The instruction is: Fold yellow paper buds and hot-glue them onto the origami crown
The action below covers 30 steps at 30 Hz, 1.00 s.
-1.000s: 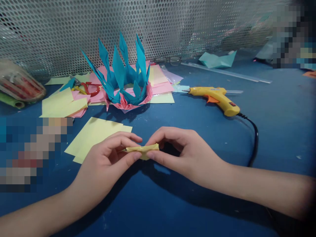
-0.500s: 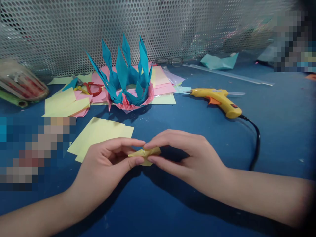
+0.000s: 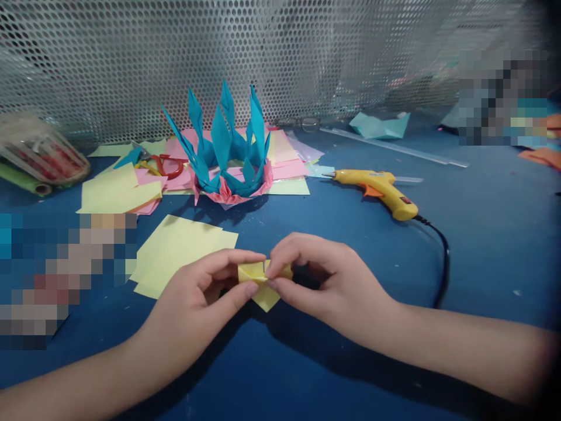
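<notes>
Both my hands pinch a small folded yellow paper piece [image 3: 262, 283] just above the blue table [image 3: 307, 362]. My left hand [image 3: 205, 295] grips its left end between thumb and forefinger. My right hand [image 3: 326, 280] pinches its right end, fingertips almost touching the left ones. A lower corner of the paper points down between the hands. Loose yellow sheets [image 3: 182, 251] lie just behind my left hand.
A blue and pink folded paper crown [image 3: 228, 158] stands at the back on scattered pink and yellow sheets, with red-handled scissors [image 3: 164, 164] beside it. A yellow glue gun [image 3: 381, 186] lies at the right, its black cord [image 3: 442, 263] curving toward my right forearm. A perforated metal screen [image 3: 280, 52] closes the back.
The yellow piece was a flat strip held end to end; my fingers have pushed inward and it now bulges open, with a corner pointing down. The view has tilted slightly.
</notes>
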Each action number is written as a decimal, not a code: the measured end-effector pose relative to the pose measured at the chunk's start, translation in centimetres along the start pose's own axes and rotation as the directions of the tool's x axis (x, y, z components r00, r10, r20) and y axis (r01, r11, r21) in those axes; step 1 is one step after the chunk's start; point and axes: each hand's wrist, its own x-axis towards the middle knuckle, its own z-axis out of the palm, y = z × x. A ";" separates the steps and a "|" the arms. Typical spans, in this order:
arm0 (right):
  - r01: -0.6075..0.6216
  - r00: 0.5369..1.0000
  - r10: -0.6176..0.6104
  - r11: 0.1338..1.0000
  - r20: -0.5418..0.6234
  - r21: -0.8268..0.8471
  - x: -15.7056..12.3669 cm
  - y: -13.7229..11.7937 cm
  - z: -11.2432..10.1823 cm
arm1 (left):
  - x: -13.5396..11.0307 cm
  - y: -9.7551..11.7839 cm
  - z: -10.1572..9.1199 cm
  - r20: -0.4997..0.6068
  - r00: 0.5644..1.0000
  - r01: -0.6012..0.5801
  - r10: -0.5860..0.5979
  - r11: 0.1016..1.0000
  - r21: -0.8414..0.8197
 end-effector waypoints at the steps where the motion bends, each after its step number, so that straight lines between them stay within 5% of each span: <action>1: 0.010 1.000 -0.010 1.000 0.002 0.001 0.0 0.0 0.0 | 0.0 0.0 -0.1 0.006 1.000 0.009 -0.009 1.000 0.010; 13: -0.033 0.991 0.032 0.999 0.130 0.006 0.4 -0.1 -0.3 | 0.1 0.5 -0.2 -0.062 0.997 0.049 -0.048 0.999 0.007; 24: 0.077 0.982 -0.075 0.997 0.174 -0.002 0.2 -0.4 -0.1 | -0.1 0.0 -0.1 -0.042 0.999 0.033 -0.035 0.998 -0.051; 30: -0.102 0.987 0.091 0.992 0.133 0.080 0.1 -0.7 0.0 | -0.7 -0.2 0.3 -0.105 0.993 -0.044 0.053 0.995 0.088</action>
